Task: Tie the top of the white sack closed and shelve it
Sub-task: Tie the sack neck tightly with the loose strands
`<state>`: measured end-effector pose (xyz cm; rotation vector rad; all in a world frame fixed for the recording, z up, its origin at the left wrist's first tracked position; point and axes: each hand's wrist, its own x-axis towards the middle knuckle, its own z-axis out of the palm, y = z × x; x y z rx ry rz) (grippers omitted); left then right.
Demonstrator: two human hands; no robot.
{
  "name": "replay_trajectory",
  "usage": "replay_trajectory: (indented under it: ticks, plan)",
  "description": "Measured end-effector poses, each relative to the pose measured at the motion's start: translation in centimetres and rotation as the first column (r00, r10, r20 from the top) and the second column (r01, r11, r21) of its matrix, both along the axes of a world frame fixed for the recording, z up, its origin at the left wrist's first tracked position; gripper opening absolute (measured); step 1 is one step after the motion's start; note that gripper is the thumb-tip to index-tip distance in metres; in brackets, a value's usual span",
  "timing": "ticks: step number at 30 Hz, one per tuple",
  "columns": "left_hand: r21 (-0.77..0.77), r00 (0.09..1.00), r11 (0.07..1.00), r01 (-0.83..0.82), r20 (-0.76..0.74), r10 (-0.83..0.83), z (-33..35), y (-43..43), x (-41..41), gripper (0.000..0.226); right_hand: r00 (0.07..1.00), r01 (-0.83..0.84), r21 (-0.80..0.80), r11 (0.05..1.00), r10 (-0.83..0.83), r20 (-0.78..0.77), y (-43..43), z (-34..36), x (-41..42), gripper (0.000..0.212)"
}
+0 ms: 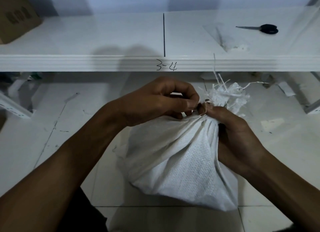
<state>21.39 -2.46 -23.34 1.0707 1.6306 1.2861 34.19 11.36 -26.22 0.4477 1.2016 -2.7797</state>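
On the tiled floor (173,218) close below, a white woven sack (178,162) stands with its neck bunched. The left hand (155,101) pinches a thin tie strand at the neck; the right hand (232,136) curls around the gathered cloth. Beyond, scissors (263,29) lie on a white shelf (103,41) marked "3-4".

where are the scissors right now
In the head view the black-handled scissors lie flat on the white shelf, far right, beyond the marking 3-4, well above the white sack and away from both hands.
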Motion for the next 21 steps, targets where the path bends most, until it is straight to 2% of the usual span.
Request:
replay_trajectory:
  ticks: [5, 11, 15, 18, 21]
  plan:
    - [-0.02, 0.999, 1.0, 0.022, -0.026, -0.022, 0.1, -0.1, -0.2, 0.006, 0.999, -0.032, -0.017, 0.999, 0.031, -0.04, -0.1, 0.1, 0.0, 0.02]
    - [-0.02, 0.999, 1.0, -0.016, -0.053, 0.015, 0.2, 0.1, -0.1, 0.009, 0.995, -0.079, 0.011, 0.997, 0.08, -0.056, -0.1, 0.2, 0.0, 0.024]
    - [-0.024, 0.991, 0.99, -0.136, -0.017, 0.136, -0.2, 0.6, 0.1, 0.007, 0.998, -0.057, 0.059, 0.997, 0.057, -0.008, 0.1, 0.1, 0.1, 0.022]
    - [-0.032, 0.971, 0.972, -0.233, -0.063, 0.23, -0.6, 0.9, 0.4, 0.004, 0.999, -0.036, 0.083, 0.996, 0.034, 0.027, 0.1, -0.2, 0.0, 0.031]
    - [-0.039, 0.936, 0.942, -0.332, -0.135, 0.325, -0.9, 1.2, 0.5, 0.01, 1.0, 0.003, 0.098, 0.995, -0.005, 0.023, 0.0, -0.3, -0.3, 0.035]
